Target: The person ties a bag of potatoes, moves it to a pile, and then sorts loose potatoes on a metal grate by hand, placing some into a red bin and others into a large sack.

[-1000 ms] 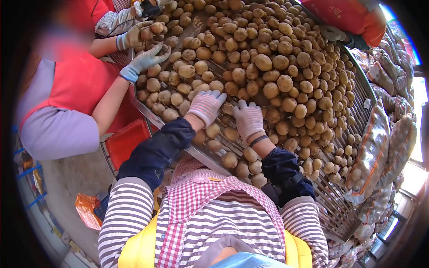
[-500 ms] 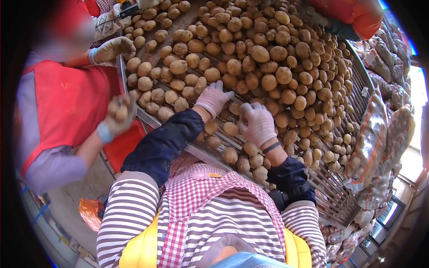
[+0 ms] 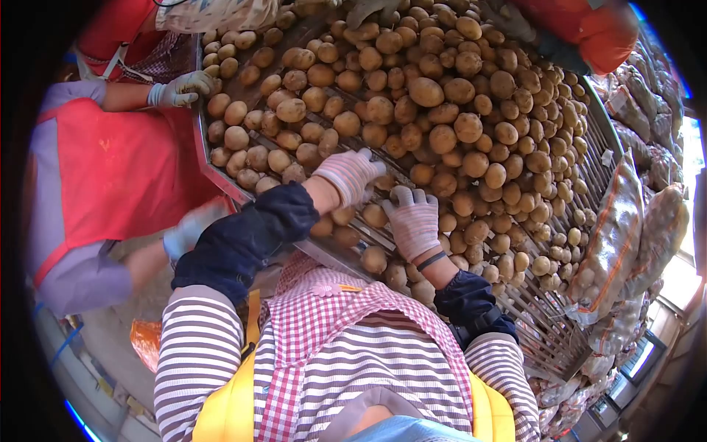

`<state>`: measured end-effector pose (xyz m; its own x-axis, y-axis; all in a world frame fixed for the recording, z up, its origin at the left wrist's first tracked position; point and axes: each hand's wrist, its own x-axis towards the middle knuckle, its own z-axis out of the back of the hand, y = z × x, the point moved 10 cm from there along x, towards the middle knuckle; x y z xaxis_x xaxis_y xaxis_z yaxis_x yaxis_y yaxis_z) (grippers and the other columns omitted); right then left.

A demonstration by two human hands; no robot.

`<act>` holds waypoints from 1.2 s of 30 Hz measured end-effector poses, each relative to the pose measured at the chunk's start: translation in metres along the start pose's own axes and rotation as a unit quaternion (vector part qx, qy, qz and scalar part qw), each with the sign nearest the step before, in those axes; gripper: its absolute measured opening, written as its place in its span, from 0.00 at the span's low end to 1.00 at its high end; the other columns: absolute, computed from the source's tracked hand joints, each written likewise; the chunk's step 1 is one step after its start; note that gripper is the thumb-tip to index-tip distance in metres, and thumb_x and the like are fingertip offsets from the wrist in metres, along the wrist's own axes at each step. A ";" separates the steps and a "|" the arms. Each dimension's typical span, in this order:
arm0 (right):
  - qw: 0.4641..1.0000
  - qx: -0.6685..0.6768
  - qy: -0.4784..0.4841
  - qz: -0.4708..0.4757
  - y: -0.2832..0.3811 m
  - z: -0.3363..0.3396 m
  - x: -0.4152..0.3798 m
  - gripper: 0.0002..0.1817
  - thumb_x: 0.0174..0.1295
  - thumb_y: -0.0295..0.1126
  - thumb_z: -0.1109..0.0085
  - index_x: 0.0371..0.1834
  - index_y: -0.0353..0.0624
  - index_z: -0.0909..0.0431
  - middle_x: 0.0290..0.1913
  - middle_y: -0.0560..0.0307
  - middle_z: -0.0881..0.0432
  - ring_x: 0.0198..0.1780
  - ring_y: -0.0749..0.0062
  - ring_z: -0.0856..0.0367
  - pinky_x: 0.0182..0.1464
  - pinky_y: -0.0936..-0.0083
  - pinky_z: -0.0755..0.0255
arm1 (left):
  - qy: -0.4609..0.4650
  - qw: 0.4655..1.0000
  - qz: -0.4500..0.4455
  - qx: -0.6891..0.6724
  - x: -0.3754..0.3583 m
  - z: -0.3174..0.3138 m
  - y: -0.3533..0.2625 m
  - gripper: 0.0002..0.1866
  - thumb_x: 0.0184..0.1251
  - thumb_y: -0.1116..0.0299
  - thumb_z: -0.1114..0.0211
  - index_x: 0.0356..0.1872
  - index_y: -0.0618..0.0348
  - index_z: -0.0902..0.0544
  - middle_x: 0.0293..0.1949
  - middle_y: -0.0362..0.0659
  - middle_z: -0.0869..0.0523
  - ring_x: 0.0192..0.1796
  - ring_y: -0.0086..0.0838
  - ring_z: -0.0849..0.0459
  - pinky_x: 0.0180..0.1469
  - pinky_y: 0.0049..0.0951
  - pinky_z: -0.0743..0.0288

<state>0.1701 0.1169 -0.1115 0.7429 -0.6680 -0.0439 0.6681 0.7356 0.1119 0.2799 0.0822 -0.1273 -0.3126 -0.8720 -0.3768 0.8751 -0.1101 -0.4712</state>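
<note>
Both my hands wear striped, light-coloured gloves and are over a slatted metal table [image 3: 541, 324] heaped with potatoes [image 3: 468, 127]. My left hand [image 3: 350, 177] is stretched across the slats near the table's front edge, its fingers curled downward and partly hidden, so what it may hold does not show. To its right, my right hand [image 3: 412, 221] rests low over the slats with its fingers apart and nothing visible in them. Loose potatoes lie just below and between the hands, some against the metal rim.
At the left stands a co-worker in a red apron [image 3: 121, 169], one gloved hand [image 3: 182, 90] at the table edge. Other workers reach in from the top left and top right [image 3: 589, 33]. Filled mesh sacks [image 3: 607, 236] stand along the right side.
My left hand has shifted slightly down, and my right hand has moved a little left and down. The co-worker's lower hand, which held potatoes, has dropped and blurs near the table corner.
</note>
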 end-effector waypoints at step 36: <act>0.992 -0.116 0.056 0.013 -0.032 -0.026 0.076 0.05 0.59 0.32 0.39 0.37 0.51 0.15 0.41 0.54 0.15 0.52 0.57 0.20 0.51 0.57 0.28 | 0.021 0.353 0.082 -0.932 -0.102 -0.088 -0.005 0.31 0.74 0.42 0.36 0.61 0.62 0.22 0.44 0.50 0.13 0.45 0.38 0.14 0.39 0.35 0.17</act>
<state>0.2062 0.0459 -0.1441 0.7518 -0.6407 -0.1563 0.6302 0.7677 -0.1158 0.2746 0.2142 -0.1566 -0.3540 -0.7814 -0.5140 -0.8672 0.4800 -0.1326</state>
